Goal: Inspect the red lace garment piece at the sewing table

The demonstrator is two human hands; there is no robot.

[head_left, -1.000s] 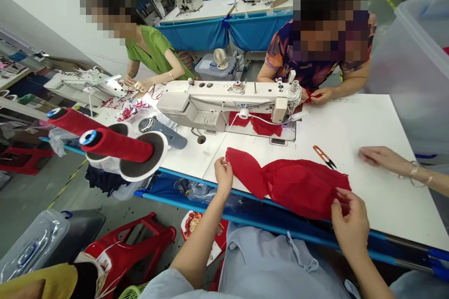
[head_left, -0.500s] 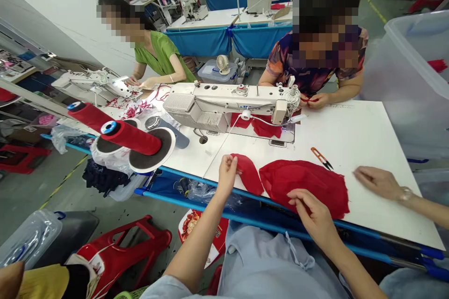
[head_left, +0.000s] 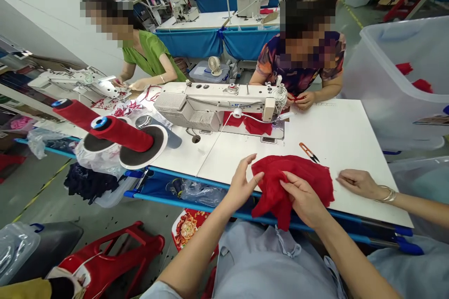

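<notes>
At table edge, hands (head_left: 273, 189) gather red cloth (head_left: 298, 180)

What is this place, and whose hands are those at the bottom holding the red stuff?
The camera sits on a person's head and looks down, so the two arms at the bottom are that person's own. The left hand and right hand both hold a bunch of red cloth at the edge of a white table. Small orange snips lie just behind the cloth. The big white thing is a sewing machine, with red thread cones to its left. Another person's hand rests on the table at the right. Two more people sit across the table.
</notes>
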